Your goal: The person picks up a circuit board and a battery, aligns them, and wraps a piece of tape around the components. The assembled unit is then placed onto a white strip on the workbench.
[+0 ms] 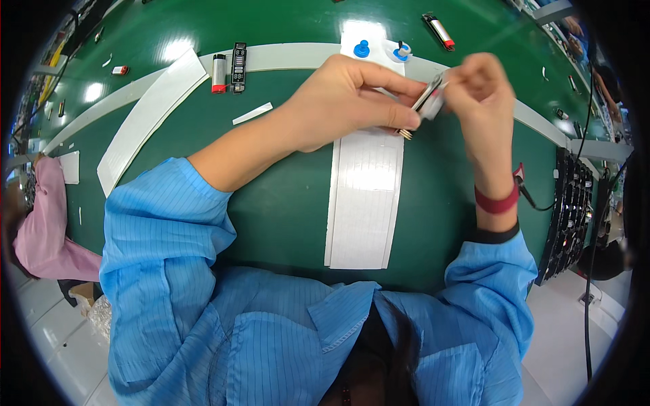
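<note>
Over the upper middle of the table, my left hand (352,101) pinches a small, narrow electronic module (429,99) between thumb and fingers. Gold-coloured metal pins (405,134) stick out below the thumb. My right hand (484,91) is beside the module's other end, fingers curled in and blurred by motion; what they pinch, if anything, is too smeared to make out. Under my left hand lies a long white strip sheet (365,203). Two blue knob-like pieces (362,48) sit at its far end.
Left of my hands lie a white-and-red battery cell (219,73), a black circuit board (238,68), a small white strip (252,113) and white sheets (152,122). A slotted black tray (569,210) stands right, near a cable (538,203) by my red wristband. Another person's pink sleeve (51,223) is left.
</note>
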{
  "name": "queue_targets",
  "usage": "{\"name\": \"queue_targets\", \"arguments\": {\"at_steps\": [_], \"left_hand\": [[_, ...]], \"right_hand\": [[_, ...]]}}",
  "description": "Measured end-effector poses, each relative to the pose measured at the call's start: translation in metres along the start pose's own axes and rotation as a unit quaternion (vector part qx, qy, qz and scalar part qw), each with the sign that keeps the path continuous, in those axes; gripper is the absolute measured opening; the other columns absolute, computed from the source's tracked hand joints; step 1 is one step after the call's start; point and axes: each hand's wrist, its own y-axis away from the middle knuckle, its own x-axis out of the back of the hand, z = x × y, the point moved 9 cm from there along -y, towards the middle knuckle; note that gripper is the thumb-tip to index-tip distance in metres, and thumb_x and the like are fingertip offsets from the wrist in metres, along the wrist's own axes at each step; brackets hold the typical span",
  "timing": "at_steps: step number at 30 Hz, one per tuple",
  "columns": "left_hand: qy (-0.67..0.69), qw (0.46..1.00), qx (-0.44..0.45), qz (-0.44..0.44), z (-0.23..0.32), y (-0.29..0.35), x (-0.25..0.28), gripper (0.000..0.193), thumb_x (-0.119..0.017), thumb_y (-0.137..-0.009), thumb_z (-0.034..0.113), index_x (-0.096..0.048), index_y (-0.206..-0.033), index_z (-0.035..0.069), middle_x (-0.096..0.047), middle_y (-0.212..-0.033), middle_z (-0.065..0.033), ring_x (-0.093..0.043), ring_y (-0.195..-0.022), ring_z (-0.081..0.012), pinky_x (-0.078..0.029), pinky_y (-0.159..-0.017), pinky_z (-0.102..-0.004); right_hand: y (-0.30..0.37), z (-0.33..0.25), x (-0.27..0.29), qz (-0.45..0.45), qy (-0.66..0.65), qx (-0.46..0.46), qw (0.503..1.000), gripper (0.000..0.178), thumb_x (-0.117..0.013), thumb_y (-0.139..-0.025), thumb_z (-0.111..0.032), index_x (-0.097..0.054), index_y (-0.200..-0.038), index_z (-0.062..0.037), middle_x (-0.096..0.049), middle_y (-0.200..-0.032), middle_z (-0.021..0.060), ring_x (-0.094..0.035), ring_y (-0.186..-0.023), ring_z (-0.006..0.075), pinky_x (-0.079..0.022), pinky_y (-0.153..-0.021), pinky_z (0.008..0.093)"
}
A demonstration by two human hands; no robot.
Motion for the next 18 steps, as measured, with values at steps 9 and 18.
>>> {"name": "queue_targets", "arguments": {"at_steps": [9, 18], "left_hand": [[0.234, 0.969, 0.067, -0.034, -0.013, -0.004, 0.011, 0.036, -0.055, -0.085, 0.015, -0.049, -0.115, -0.004, -0.060, -0.100, -0.0115, -0.061, -0.088, -0.0182, -0.052, -0.079, -0.0309], [0.225, 0.965, 0.124, -0.056, -0.031, -0.006, 0.007, 0.033, -0.054, -0.085, 0.012, -0.050, -0.113, -0.004, -0.060, -0.099, -0.0119, -0.061, -0.090, -0.0179, -0.052, -0.080, -0.0311]], "right_hand": [[0.020, 0.002, -0.051, -0.203, -0.396, -0.198, 0.873, 0.041, -0.051, -0.087, -0.014, -0.041, -0.123, 0.0012, -0.058, -0.105, 0.0146, -0.059, -0.090, 0.0208, -0.047, -0.082, 0.0308], [0.022, 0.000, -0.050, -0.248, -0.397, -0.125, 0.875, 0.040, -0.056, -0.081, -0.005, -0.048, -0.120, -0.0017, -0.061, -0.092, 0.0033, -0.053, -0.085, 0.0093, -0.042, -0.077, 0.0242]]}}
